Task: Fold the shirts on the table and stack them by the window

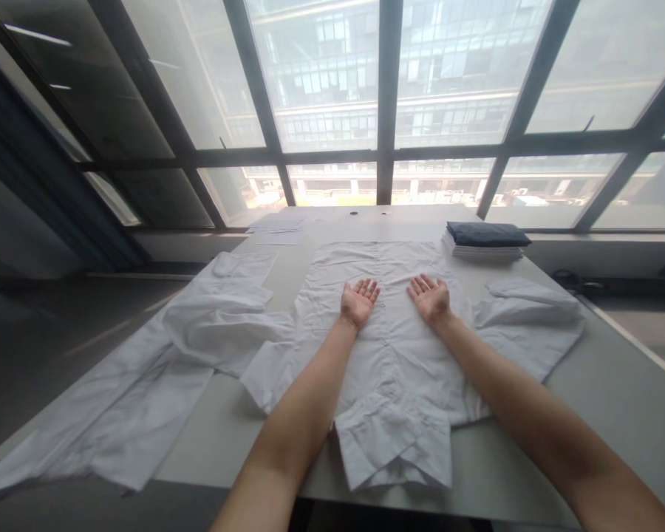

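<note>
A white long-sleeved shirt (360, 355) lies spread on the table, its collar toward me and its body reaching away. Wrinkles run across it and along the middle seam. Over the left half of the shirt, my left hand (360, 301) is palm up with its fingers spread, holding nothing. My right hand (429, 297) mirrors it over the right half, also palm up, open and bare. Whether the backs of the hands touch the cloth I cannot tell. The sleeves stretch out to both sides, the right one bunched near the table's right part.
Another white garment (127, 391) lies crumpled along the table's left side and hangs over its edge. At the back right sits a folded stack with a dark blue cloth (488, 234) on top. White paper sheets (277, 230) lie at the back left of the table (604, 414). Windows stand behind.
</note>
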`<state>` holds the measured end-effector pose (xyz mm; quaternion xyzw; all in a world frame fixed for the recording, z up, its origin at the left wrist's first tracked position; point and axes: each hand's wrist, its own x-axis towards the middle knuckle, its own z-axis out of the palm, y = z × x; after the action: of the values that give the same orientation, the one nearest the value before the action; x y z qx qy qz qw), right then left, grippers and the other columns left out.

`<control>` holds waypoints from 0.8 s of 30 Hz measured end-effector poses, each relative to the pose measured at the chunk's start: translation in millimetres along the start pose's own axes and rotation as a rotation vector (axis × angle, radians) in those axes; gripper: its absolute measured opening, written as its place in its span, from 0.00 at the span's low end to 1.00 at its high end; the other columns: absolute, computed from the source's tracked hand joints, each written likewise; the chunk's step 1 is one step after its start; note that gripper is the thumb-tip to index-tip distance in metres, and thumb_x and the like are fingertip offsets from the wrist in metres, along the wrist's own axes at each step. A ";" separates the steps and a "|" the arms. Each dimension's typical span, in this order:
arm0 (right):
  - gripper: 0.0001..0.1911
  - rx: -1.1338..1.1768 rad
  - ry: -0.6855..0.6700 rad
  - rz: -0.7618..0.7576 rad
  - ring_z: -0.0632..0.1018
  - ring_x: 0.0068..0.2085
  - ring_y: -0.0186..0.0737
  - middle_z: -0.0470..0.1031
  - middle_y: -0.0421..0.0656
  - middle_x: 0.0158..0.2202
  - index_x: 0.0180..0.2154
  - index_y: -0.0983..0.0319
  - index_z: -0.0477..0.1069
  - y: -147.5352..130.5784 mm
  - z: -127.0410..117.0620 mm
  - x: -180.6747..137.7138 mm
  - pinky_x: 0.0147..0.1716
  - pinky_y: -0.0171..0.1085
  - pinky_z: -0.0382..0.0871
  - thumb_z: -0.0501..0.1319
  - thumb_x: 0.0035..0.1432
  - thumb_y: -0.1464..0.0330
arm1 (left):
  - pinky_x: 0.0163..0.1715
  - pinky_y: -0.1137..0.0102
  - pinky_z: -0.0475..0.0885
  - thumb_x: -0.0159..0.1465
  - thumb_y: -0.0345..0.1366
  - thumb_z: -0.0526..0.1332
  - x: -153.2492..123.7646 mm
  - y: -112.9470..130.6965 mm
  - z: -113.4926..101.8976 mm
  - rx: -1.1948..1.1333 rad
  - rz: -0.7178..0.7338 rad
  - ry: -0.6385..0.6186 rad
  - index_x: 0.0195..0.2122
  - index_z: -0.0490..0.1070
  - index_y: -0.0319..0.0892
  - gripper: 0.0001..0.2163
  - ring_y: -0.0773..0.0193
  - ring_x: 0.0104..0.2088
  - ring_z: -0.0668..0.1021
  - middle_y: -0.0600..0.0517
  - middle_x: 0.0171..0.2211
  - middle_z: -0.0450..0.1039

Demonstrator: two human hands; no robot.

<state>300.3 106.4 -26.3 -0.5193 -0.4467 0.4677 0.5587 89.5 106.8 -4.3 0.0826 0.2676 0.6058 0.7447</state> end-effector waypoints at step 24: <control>0.41 0.318 0.273 0.023 0.70 0.65 0.43 0.62 0.55 0.69 0.65 0.59 0.62 -9.9 -89.1 13.0 0.61 0.51 0.66 0.23 0.69 0.54 | 0.48 0.51 0.80 0.76 0.44 0.44 -4.2 27.7 -12.1 0.165 -0.154 -0.128 0.67 0.58 0.44 0.22 0.49 0.58 0.78 0.36 0.64 0.66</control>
<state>390.7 104.6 -21.8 -0.4883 -0.2814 0.4637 0.6837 59.2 107.5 -0.8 0.1611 0.2740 0.5162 0.7953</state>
